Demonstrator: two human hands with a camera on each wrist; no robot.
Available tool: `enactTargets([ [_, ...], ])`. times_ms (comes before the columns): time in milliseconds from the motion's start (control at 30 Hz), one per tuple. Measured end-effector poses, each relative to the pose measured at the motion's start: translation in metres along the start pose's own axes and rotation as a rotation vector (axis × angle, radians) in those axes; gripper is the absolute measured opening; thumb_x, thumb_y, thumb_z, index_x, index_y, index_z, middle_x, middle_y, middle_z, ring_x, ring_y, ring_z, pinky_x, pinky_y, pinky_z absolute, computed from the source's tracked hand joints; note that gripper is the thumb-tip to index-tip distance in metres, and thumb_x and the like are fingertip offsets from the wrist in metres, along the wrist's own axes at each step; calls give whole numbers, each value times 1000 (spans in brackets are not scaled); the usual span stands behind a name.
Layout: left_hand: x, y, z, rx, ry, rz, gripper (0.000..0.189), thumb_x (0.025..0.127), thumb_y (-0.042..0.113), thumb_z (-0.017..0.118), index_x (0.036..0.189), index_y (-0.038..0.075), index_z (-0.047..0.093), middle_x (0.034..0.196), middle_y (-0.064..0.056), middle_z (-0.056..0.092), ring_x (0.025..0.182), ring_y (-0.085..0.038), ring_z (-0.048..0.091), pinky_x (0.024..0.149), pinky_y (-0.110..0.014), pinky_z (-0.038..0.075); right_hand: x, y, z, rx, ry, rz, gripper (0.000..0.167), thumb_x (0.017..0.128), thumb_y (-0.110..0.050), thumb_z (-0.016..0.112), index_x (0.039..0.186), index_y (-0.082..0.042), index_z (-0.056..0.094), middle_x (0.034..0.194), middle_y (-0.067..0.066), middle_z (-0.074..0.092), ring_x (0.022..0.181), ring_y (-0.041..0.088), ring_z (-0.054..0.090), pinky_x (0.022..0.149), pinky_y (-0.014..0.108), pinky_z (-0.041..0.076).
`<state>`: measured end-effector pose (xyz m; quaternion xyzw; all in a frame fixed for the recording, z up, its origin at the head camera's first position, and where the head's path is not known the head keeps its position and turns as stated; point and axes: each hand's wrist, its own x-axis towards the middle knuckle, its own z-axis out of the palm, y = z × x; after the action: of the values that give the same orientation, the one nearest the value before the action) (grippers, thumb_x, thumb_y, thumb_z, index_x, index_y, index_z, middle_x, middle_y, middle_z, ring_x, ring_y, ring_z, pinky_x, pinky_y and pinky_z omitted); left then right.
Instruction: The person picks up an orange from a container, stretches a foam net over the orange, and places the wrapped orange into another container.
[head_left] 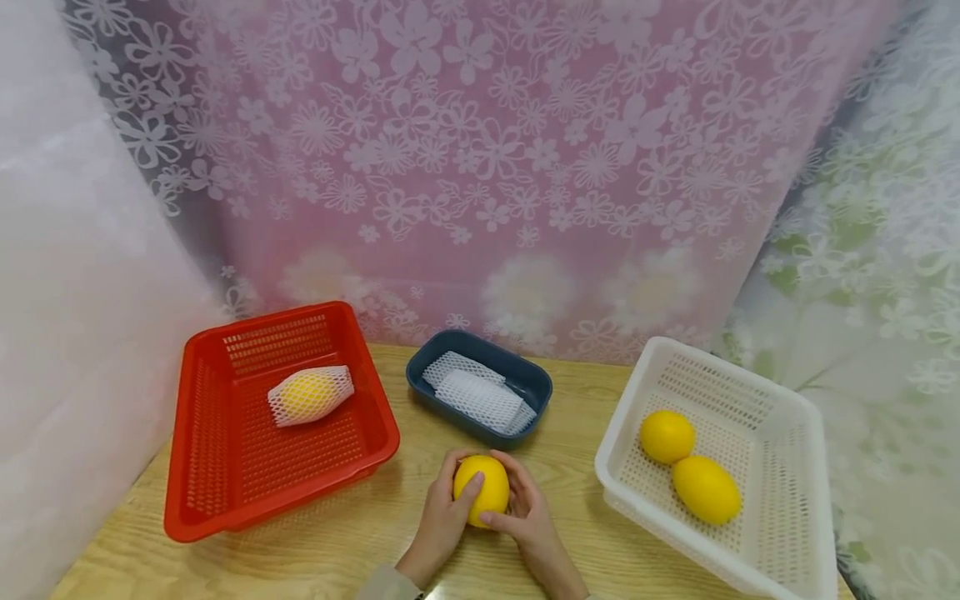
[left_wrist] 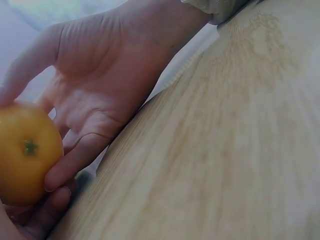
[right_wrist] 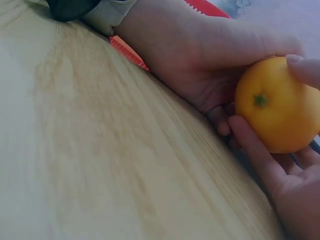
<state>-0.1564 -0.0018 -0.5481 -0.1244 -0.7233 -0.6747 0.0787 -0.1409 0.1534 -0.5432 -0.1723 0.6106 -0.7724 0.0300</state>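
Both hands hold one yellow lemon (head_left: 482,490) low over the table's front middle. My left hand (head_left: 441,515) grips its left side, the thumb lying across the front. From the right, my right hand (head_left: 534,525) curls round it with the thumb at its lower edge. The green stem end of the lemon (right_wrist: 260,100) shows in both wrist views. Just beyond the hands stands a dark blue tray (head_left: 416,385) with several white foam net sleeves (head_left: 480,398) lying in it.
On the left, a red basket (head_left: 281,492) holds a lemon in a white foam net (head_left: 310,395). At the right, a white basket (head_left: 630,493) contains two bare lemons (head_left: 707,490). A pink flowered curtain (head_left: 495,167) hangs behind the wooden table (head_left: 315,550).
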Motion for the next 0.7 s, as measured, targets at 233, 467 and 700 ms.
enactTargets([
  [233,2,0,-2,10,15,17,29,98,20,61,126,16,59,117,2,62,100,-15,58,88,-32,47,-1,1,1,36,-39,6,85,79,6,76,150,2,29,150,20,37,131,14,43,106,24,37],
  [467,3,-2,-2,75,-6,49,27,99,25,60,125,19,61,118,4,60,103,-15,57,92,-34,46,-2,1,1,34,-85,28,96,76,10,78,153,-2,23,154,22,25,132,15,41,105,27,40],
  [700,2,-1,-4,27,-60,56,25,98,18,59,123,21,61,118,4,61,105,-15,56,93,-32,45,-3,0,1,23,-49,69,93,75,9,79,151,-4,28,152,20,27,130,17,43,104,27,41],
])
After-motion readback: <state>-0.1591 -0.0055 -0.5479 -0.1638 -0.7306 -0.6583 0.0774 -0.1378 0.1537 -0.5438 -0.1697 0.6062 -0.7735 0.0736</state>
